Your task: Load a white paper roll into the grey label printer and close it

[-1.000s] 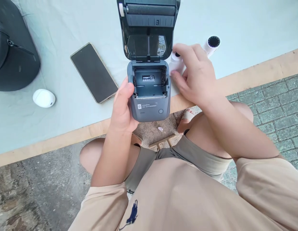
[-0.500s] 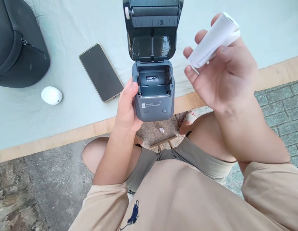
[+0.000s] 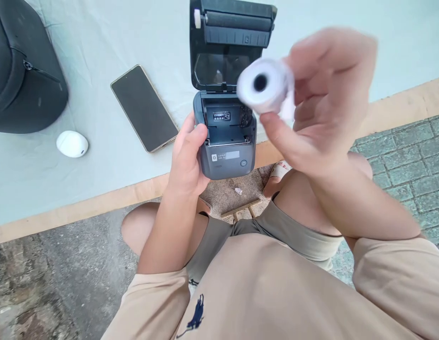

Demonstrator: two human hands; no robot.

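The biggest thing here is the table (image 3: 98, 198), covered with a pale cloth. A dark bag (image 3: 24, 71) sits at its far left corner. Next to it lie a phone (image 3: 144, 108) and a small white egg-shaped case (image 3: 72, 143), well apart from the hands.

The gray printer (image 3: 227, 141) stands at the table's edge with its lid (image 3: 231, 45) flipped up and back. Its paper tray is open and looks bare inside. The printer looks hard and a bit heavy, so the sides are a good place to hold it. The left hand (image 3: 187, 163) does just that: it wraps around the printer's left side, thumb on top near the front.

The paper roll (image 3: 263, 86) is up in the air, just above and to the right of the open tray. It looks light and a little soft, and it could come unwound or get squashed. Holding it gently by its round sides seems best. The right hand (image 3: 323, 101) is raised with its wrist bent and pinches the roll between thumb and fingers. The roll's hole faces the camera. The hand is blurry.
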